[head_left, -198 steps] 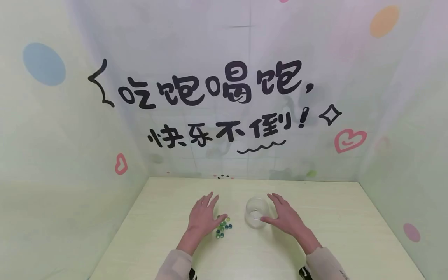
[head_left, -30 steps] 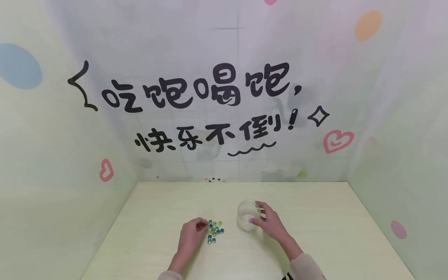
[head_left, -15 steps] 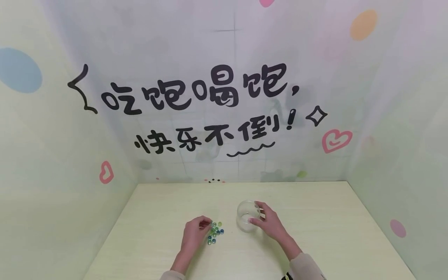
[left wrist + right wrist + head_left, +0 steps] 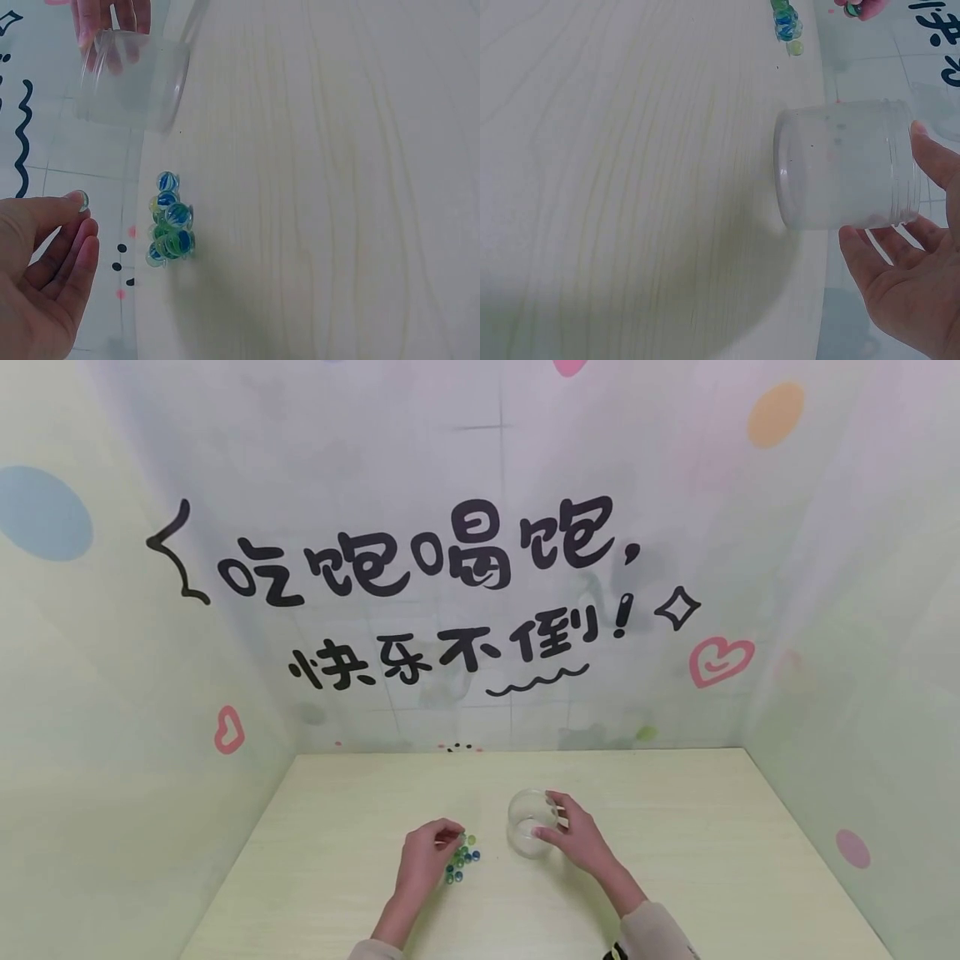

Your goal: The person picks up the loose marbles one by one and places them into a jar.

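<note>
Between thumb and index finger, my left hand (image 4: 424, 858) pinches one clear glass marble (image 4: 83, 201), held above the table in the left wrist view. Just beside that hand, several green, blue and yellowish marbles (image 4: 460, 862) lie in a tight cluster; the hand partly covers them in the head view. My right hand (image 4: 583, 839) grips the side of a transparent jar (image 4: 522, 839), thumb on one side and fingers on the other. Upright on the table, the jar (image 4: 840, 166) shows no marbles inside. The left hand's marble (image 4: 853, 10) also appears in the right wrist view.
The pale wooden table (image 4: 675, 827) is enclosed by a printed backdrop (image 4: 420, 460) at the back and on both sides. Black lettering (image 4: 474, 647) and coloured shapes decorate it. The jar stands to the right of the marbles.
Over the last second my left hand has risen slightly and moved right, now with a marble between its fingertips. Since the earliest frame, my right hand has taken hold of the jar.
</note>
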`<state>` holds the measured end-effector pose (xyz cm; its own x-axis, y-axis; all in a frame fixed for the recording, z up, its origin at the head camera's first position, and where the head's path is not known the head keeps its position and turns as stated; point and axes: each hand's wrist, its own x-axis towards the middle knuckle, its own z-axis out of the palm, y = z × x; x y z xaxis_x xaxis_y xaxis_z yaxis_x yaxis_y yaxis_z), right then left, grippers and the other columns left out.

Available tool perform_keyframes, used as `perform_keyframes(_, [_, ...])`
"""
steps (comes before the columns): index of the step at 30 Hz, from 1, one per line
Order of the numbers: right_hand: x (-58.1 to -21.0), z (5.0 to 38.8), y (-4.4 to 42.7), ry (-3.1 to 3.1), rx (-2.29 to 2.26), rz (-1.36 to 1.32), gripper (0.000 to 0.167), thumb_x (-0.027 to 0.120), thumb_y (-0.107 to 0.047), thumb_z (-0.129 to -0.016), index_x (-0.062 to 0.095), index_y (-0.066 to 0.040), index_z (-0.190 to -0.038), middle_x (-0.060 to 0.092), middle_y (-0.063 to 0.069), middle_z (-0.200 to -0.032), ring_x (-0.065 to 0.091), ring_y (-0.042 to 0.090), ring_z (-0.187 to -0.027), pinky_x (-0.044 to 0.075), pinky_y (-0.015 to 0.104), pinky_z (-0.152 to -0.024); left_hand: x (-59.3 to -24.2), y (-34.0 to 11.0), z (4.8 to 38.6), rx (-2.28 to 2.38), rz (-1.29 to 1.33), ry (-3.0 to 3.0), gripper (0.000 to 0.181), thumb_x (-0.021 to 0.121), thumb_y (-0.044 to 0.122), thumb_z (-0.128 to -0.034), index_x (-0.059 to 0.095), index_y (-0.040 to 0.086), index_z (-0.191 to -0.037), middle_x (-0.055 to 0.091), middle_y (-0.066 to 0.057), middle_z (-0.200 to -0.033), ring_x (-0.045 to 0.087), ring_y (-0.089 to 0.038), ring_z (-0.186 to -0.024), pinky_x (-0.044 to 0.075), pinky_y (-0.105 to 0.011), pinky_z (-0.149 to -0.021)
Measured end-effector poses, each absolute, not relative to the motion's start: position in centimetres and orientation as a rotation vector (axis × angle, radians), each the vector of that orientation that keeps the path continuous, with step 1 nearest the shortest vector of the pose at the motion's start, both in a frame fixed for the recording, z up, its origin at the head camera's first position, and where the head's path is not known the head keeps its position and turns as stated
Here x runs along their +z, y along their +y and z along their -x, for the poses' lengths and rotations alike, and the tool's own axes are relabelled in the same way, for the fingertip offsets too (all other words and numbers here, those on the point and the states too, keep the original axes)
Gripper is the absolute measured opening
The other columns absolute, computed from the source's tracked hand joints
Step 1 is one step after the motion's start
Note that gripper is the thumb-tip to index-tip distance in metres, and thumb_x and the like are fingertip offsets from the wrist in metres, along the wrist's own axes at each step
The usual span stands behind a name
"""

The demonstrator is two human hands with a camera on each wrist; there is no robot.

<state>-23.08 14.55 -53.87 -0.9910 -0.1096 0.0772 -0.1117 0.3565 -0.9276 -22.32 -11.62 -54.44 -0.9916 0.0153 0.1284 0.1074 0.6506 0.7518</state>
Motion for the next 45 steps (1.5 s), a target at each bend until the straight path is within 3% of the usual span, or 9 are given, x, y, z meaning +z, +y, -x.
perform_keyframes(45, [-54.3,23.5,14.5,-2.578,1.765,-0.203,0.066,0.078,-0.012,-0.085,0.046,0.006,-0.14,0.056,0.024,-0.137,0.056,0.044,-0.123,0.052,0.052,-0.102,-51.8,-8.3,22.9,-1.328,0.293,-2.657,0.013,0.074,0.006,-0.0873,0.074,0.009,-0.1,0.074,-0.002,-0.094,0.069,-0.015,-0.088,0.058,-0.017,-0.074])
